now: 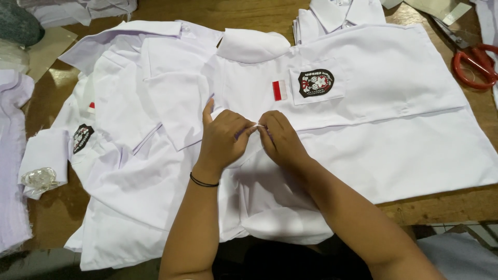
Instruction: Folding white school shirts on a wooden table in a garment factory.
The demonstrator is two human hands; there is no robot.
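Head view: left hand (222, 137) and right hand (282, 139) meet fingertip to fingertip, both pinching the front placket of a white shirt (373, 119). The placket runs away from the hands toward the collar (252, 45), just beyond. Scissors (474, 62) lie far right of the collar.

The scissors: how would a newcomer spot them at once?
Look along the wooden table to its far right edge, past the white shirt that both hands pinch at its front. The scissors lie there on bare wood, the only thing with red loop handles.
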